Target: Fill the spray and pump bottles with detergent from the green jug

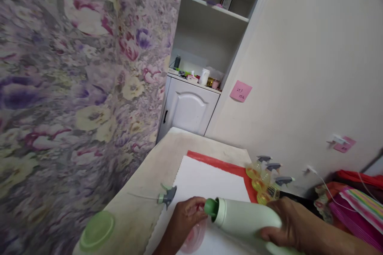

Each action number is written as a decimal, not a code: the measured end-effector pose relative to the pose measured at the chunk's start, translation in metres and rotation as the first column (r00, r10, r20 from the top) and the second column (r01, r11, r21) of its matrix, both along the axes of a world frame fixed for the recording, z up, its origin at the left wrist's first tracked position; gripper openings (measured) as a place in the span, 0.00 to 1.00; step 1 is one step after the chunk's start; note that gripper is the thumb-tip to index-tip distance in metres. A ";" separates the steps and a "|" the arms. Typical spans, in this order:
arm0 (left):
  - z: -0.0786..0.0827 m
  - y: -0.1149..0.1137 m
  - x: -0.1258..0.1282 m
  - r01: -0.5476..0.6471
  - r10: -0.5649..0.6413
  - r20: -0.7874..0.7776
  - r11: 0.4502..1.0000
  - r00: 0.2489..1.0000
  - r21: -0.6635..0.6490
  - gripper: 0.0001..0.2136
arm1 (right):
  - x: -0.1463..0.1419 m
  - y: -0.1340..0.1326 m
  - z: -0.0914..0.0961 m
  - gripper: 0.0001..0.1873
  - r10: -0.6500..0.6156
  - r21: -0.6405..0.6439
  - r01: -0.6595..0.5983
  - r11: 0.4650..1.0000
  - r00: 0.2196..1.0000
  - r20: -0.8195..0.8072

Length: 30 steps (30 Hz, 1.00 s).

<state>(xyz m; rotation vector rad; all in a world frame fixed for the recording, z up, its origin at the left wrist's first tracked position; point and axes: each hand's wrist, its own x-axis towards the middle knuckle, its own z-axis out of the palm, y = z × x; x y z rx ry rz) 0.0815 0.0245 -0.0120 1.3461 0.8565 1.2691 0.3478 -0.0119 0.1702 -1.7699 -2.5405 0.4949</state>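
Observation:
My right hand (287,223) is wrapped around a pale green jug (245,217), tipped on its side with its mouth to the left. A darker green round piece (211,207) sticks out of that mouth; whether it is a spout or a cap I cannot tell. Just left of it, my left hand (187,219) has its fingers closed around the top of a clear pinkish bottle (195,237), mostly seen from above. The jug's mouth is right beside these fingers. A grey and green spray trigger head (169,196) with a thin tube lies left of my left hand.
A pale green round lid (97,231) lies at the table's near left. White paper (209,175) covers a red sheet (218,160). Several yellow spray bottles (263,183) stand at the right by the wall. A floral curtain (89,87) hangs on the left.

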 end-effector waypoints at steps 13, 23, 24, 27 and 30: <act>0.006 -0.003 -0.003 -0.028 0.029 -0.043 1.000 0.999 0.013 0.07 | -0.006 0.000 0.001 0.15 0.018 0.030 -0.020 0.999 0.998 0.059; 0.012 -0.005 -0.003 -0.048 0.049 -0.060 0.999 0.997 0.015 0.08 | -0.006 0.000 0.003 0.14 -0.036 0.042 0.031 0.999 0.990 0.133; 0.012 -0.005 -0.003 -0.047 0.047 -0.058 0.999 0.997 0.015 0.08 | -0.005 0.000 0.003 0.15 -0.031 0.042 0.025 0.999 0.991 0.131; 0.011 -0.004 -0.002 -0.040 0.041 -0.052 0.999 0.998 0.012 0.09 | -0.003 0.002 0.002 0.18 -0.011 0.061 0.002 0.998 0.990 0.137; 0.010 -0.004 -0.002 -0.037 0.038 -0.047 0.999 0.998 0.016 0.09 | -0.001 0.002 0.001 0.20 -0.020 0.058 0.011 0.998 0.987 0.162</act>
